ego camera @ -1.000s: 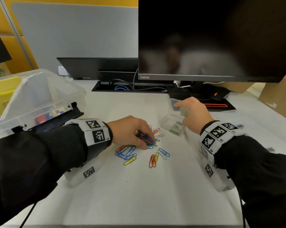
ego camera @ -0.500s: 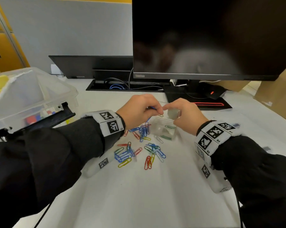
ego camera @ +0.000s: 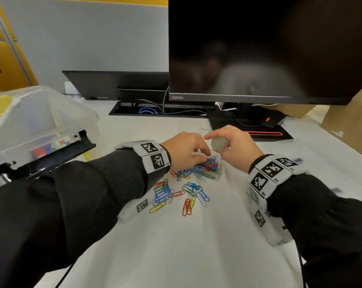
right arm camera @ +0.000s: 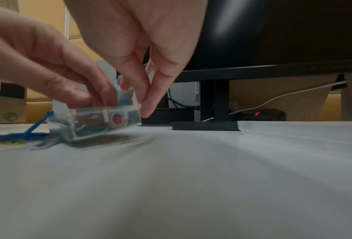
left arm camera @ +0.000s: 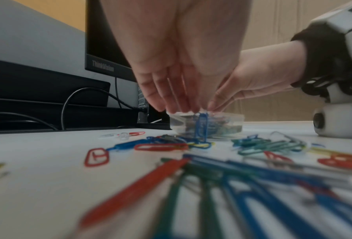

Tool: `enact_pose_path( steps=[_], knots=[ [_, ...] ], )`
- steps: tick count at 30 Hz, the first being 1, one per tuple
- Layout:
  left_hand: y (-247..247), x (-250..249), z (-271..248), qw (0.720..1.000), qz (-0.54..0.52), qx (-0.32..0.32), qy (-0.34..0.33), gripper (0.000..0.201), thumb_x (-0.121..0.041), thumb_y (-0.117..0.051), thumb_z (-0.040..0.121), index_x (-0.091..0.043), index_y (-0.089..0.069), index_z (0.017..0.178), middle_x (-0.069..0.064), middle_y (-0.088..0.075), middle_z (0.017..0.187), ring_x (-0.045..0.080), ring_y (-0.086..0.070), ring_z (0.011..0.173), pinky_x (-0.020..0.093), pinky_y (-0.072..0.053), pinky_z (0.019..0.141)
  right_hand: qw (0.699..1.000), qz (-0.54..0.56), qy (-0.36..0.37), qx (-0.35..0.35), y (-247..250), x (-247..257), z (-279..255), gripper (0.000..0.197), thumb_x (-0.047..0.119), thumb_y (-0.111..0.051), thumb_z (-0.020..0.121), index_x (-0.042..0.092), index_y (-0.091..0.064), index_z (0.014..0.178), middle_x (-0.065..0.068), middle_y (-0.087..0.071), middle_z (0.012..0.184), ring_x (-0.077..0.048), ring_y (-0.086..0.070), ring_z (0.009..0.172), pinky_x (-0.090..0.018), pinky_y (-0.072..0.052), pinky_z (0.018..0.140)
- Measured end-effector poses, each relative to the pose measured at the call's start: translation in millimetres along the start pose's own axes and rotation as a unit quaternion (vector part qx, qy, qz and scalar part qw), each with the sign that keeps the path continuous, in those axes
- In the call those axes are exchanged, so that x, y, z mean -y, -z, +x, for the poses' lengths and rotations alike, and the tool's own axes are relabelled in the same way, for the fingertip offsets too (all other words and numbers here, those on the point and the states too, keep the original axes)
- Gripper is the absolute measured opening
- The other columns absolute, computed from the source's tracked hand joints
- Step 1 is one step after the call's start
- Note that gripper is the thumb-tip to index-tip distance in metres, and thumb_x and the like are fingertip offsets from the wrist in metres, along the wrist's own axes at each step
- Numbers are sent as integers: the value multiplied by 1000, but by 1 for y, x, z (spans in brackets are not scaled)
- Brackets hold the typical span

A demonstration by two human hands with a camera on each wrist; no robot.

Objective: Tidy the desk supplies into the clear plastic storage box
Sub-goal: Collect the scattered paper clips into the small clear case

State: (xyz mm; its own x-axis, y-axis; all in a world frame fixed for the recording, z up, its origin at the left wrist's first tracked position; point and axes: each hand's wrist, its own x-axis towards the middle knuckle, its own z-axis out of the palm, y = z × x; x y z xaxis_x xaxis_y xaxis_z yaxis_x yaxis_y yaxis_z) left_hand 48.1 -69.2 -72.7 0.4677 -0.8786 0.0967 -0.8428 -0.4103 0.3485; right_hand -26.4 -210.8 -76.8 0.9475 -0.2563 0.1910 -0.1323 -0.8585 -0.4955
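Observation:
A small clear clip case sits mid-desk, its lid raised, holding several coloured paper clips. My right hand pinches the case at its rim and lid; the right wrist view shows the case tilted, its near edge off the desk, between my right fingertips. My left hand reaches into it with straight fingers touching the clips; a blue clip hangs over the rim. Loose paper clips lie scattered in front. The big clear storage box stands far left.
A monitor on its stand rises just behind the hands, with a cable tray beside it. A black clip or latch part lies against the storage box. Cardboard leans at the far right.
My left hand carried a bunch of clips from the pile up to the small case and now has its fingers in it. The case holds more clips than before.

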Motion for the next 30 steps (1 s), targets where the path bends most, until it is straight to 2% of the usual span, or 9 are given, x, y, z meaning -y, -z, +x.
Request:
enact_pose_path(
  steps=[3,5,8,11,17,23,26,28,30],
  knots=[
    [1,-3,-3,998,2,38,-41,27,-17,-50,92,-20,-66,114,-4,-59,124,12,-51,115,14,-29,94,1000,10,-9,-6,1,0,0,52,-10,-56,77,25,-63,115,-2,-52,122,-12,-45,93,-17,-35,74],
    [2,-4,-5,999,-12,10,-30,25,-19,-51,91,-21,-66,112,-4,-61,118,11,-53,108,19,-35,95,1000,18,-19,-16,2,0,0,53,-11,-58,77,24,-62,117,-3,-51,125,-18,-49,106,-20,-35,81],
    [4,-1,-7,997,-22,-70,8,25,-33,-64,83,-19,-65,104,-4,-56,98,9,-53,88,26,-48,83,998,18,-46,-43,2,-1,1,51,-11,-58,77,22,-62,117,-5,-50,124,-23,-48,115,-22,-34,81],
    [4,1,-8,997,-34,-44,55,47,-45,-76,66,-19,-58,100,-6,-47,92,9,-51,77,17,-43,66,992,34,-69,-98,2,-2,1,46,-10,-56,78,20,-64,112,-8,-52,121,-26,-51,111,-24,-39,80],
    [4,2,-9,998,-24,-55,25,14,-11,-67,77,-12,-61,90,0,-54,92,14,-54,77,19,-44,69,991,37,-87,-92,2,0,0,41,-7,-56,81,20,-64,111,-8,-50,125,-29,-53,111,-36,-50,91],
    [5,1,-7,982,-64,-176,-21,8,-1,-62,75,-6,-65,81,-2,-53,81,5,-50,65,7,-41,62,995,4,-61,-82,4,2,-1,41,-8,-55,81,19,-65,111,-7,-53,120,-23,-50,109,-23,-37,81],
    [4,0,-7,979,-92,-169,-66,10,-3,-60,81,-7,-66,89,-4,-57,86,3,-54,71,8,-45,73,998,11,-41,-55,4,4,-2,43,-9,-57,79,20,-65,110,-6,-53,119,-16,-45,97,-22,-36,79],
    [3,0,-8,986,-72,-132,-70,15,-9,-56,87,-11,-66,98,-6,-59,93,3,-55,79,4,-43,76,998,19,-39,-56,4,3,-3,42,-9,-57,79,19,-65,109,-6,-53,119,-20,-49,103,-23,-36,80],
    [4,5,-5,988,-28,-150,-38,22,-7,-49,90,-12,-64,104,-2,-61,102,9,-56,91,8,-41,76,996,13,-50,-69,4,2,-3,41,-9,-55,80,19,-66,108,-8,-54,118,-24,-50,109,-23,-35,80]
  ],
)
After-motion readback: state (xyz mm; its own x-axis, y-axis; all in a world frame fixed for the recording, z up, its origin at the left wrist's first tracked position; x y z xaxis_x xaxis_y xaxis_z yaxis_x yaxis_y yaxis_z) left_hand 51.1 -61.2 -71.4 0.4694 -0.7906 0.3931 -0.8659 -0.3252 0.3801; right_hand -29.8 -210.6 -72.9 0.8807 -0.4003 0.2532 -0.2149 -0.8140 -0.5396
